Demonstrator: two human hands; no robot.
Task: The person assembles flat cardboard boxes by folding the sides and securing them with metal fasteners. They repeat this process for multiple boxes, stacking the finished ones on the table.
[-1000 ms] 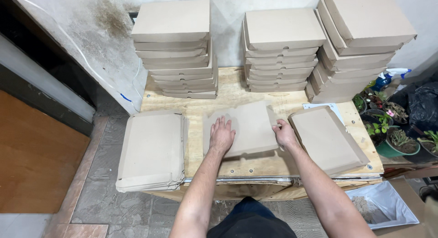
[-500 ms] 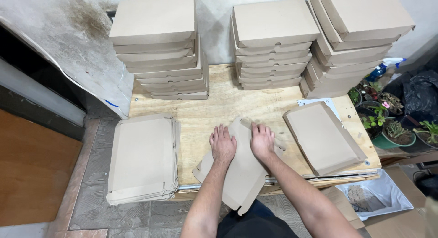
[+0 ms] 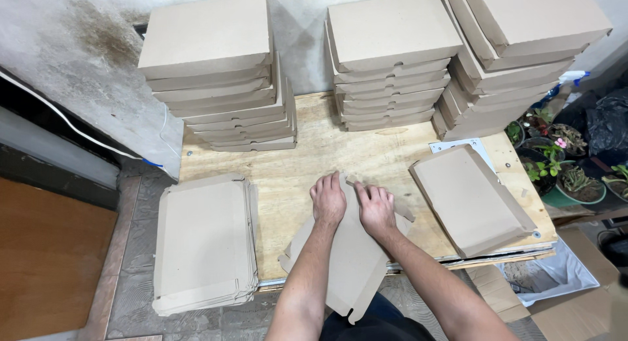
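Observation:
A flat brown cardboard box blank (image 3: 347,262) lies at the near edge of the wooden table (image 3: 307,158), its lower part hanging over the edge toward me. My left hand (image 3: 328,198) presses down on its far left part. My right hand (image 3: 377,207) lies beside it on the blank's far right part, fingers over a folded flap. Both hands rest side by side, palms down, gripping the cardboard's far edge.
A pile of flat blanks (image 3: 204,243) lies at the table's left end. One folded box (image 3: 470,200) sits at the right. Three tall stacks of folded boxes (image 3: 219,73) (image 3: 391,60) (image 3: 517,53) stand at the back. Potted plants (image 3: 562,164) are at the right.
The blank has been pulled from the table's middle toward me and now overhangs the near edge. Both hands have moved closer together on its far part.

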